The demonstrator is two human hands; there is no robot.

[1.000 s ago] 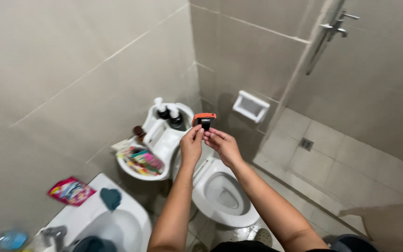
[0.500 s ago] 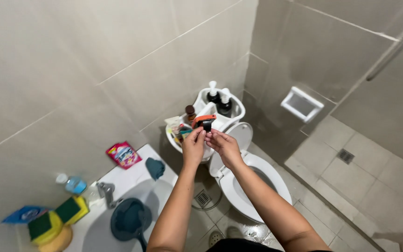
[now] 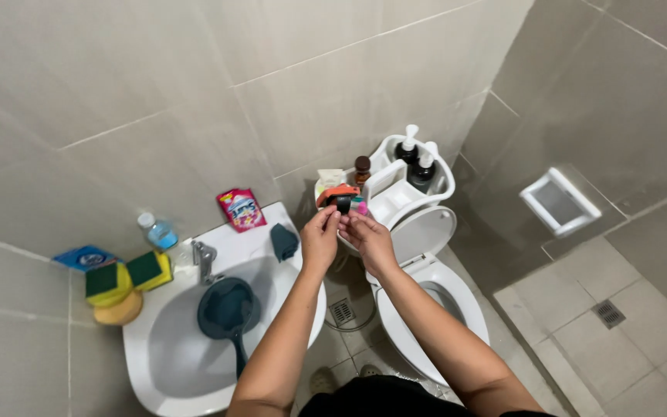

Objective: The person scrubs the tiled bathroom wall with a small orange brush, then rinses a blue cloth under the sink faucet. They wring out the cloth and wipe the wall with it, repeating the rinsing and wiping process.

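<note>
Orange-and-black razor, seemingly, pinched between both hands; forearms outstretched over toilet

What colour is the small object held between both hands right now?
The small object is orange on top with a black lower part, clearest in the head view, pinched by left hand and right hand.

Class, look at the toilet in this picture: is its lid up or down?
Up. The toilet lid leans back against the cistern, and the open bowl shows below the hands.
</note>
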